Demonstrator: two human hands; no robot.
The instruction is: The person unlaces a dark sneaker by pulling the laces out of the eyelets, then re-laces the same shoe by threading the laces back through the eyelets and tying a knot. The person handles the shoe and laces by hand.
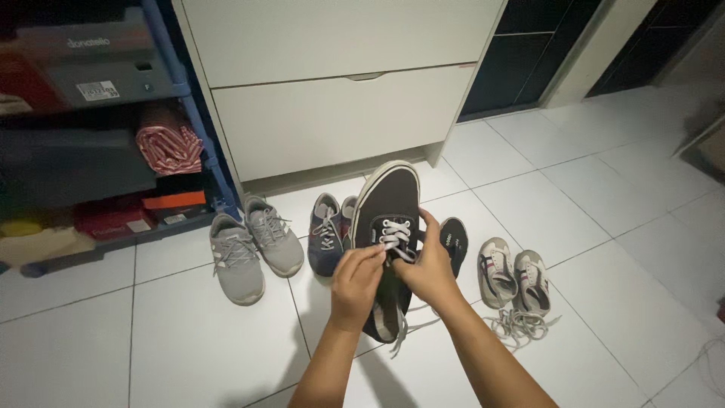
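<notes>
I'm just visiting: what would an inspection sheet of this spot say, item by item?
Surface: white tiled floor, glossy.
Job's things: dark shoe with white laces, held up off the floor.
Clutter: grey pair, navy pair, small pale pair with loose laces, black shoe behind the right hand.
Hands: left hand and right hand both grip the shoe at its laces.
Cables: thin cord at lower right, unclear.
Surroundings: white drawers; blue shelf with boxes and striped cloth.

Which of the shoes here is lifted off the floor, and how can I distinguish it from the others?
The black shoe with white laces: left hand and right hand hold it up, while the grey pair rests on the tiles.
</notes>
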